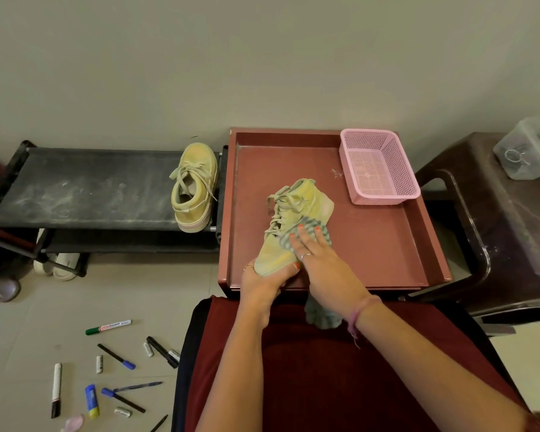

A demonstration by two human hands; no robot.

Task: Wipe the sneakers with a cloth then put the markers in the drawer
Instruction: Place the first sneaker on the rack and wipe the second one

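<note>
A yellow sneaker lies on its side in the maroon drawer tray. My left hand grips its toe end near the tray's front edge. My right hand presses a grey checked cloth flat against the sneaker's side, fingers spread. The cloth's tail hangs down below my right wrist. The second yellow sneaker stands on the black shoe rack to the left. Several markers and pens lie scattered on the floor at the lower left.
A pink plastic basket sits in the tray's far right corner. A dark brown plastic stool with a clear container stands on the right. White slippers lie under the rack. A dark red cushion is below my arms.
</note>
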